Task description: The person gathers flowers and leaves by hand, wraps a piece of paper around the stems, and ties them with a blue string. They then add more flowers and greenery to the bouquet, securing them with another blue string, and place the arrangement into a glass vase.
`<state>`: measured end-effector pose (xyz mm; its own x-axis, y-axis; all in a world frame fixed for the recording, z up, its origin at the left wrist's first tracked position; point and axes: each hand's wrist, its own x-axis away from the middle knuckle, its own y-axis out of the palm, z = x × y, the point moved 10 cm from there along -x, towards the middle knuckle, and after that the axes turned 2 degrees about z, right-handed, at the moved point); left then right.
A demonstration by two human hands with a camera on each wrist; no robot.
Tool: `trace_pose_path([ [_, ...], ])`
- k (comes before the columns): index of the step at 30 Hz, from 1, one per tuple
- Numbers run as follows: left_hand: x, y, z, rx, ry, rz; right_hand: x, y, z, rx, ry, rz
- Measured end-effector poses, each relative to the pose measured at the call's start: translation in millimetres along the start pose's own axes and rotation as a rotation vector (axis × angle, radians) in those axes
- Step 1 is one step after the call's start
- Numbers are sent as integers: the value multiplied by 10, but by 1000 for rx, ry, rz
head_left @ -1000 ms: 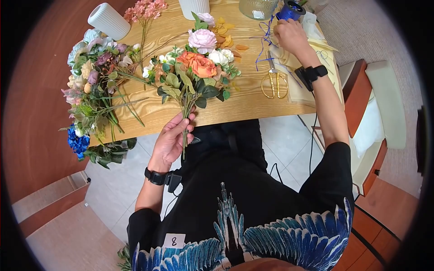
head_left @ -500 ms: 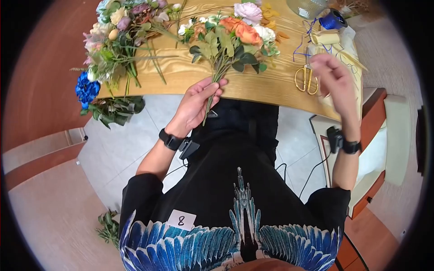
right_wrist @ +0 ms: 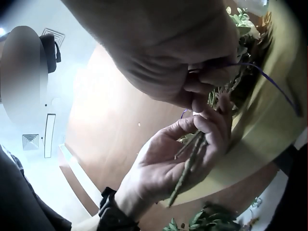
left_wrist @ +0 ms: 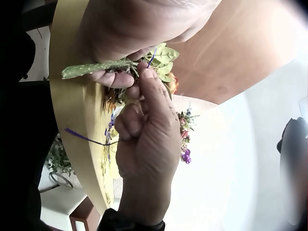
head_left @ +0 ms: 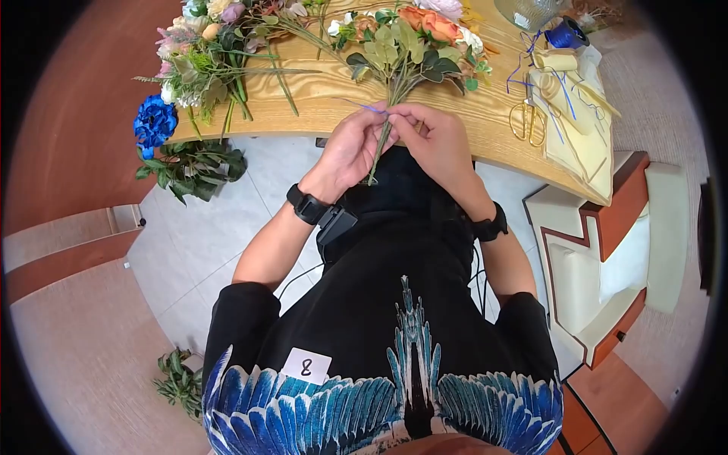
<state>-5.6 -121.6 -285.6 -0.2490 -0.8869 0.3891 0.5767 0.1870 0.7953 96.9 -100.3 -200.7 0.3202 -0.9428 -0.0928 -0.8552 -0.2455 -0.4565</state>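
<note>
A bouquet of artificial flowers [head_left: 402, 57], with orange roses and green leaves, leans over the table's front edge. Its bundled stems [right_wrist: 185, 168] are gripped low down by my left hand [head_left: 350, 152], and their cut ends stick out below the fingers. My right hand [head_left: 440, 144] meets the left at the stems, thumb and index finger pinching a thin blue-purple ribbon [left_wrist: 86, 137] against them. One ribbon end trails loose past the right hand in the left wrist view; a short end pokes out leftward in the head view. The fingers hide where ribbon crosses stems.
Gold-handled scissors [head_left: 527, 121] lie right on the wooden table [head_left: 318, 106], beside cream wrapping paper [head_left: 580, 144] with ribbon strips. Behind them are a blue ribbon spool [head_left: 566, 32] and a glass vase [head_left: 523, 11]. Loose flowers [head_left: 216, 57] and a blue bloom [head_left: 155, 121] fill the left.
My right hand has come from beside the spool at the back right over to the stems, bringing a ribbon strip. The left hand keeps its grip on the bouquet. The head view has shifted.
</note>
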Motion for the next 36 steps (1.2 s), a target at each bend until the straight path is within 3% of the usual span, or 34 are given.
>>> trace_pose_path([
  [4,45,109,4,-32,14,-66,12,-18,-48,97,-141,73],
  [6,76,169,51,-31,72,-87,52,-20,-257,294,-319,142],
  [9,75,165,-5,-14,41,-97,99,50,-229,409,-380,157],
  [16,98,129,-30,83,11,-88,95,20,-260,413,-398,171],
  [21,159,38,-54,-40,59,46,101,94,-222,485,-433,95],
  [28,91,-41,-66,-3,49,-9,100,29,-275,381,-472,60],
  [31,81,9,-66,36,0,-46,147,-180,-140,173,-363,88],
  [33,84,0,-72,143,-42,-13,156,-176,363,40,33,-41],
  [34,97,9,-63,143,-42,-11,163,-175,428,39,34,-42],
  [36,114,1,-66,159,-63,24,158,-94,653,-269,134,-71],
])
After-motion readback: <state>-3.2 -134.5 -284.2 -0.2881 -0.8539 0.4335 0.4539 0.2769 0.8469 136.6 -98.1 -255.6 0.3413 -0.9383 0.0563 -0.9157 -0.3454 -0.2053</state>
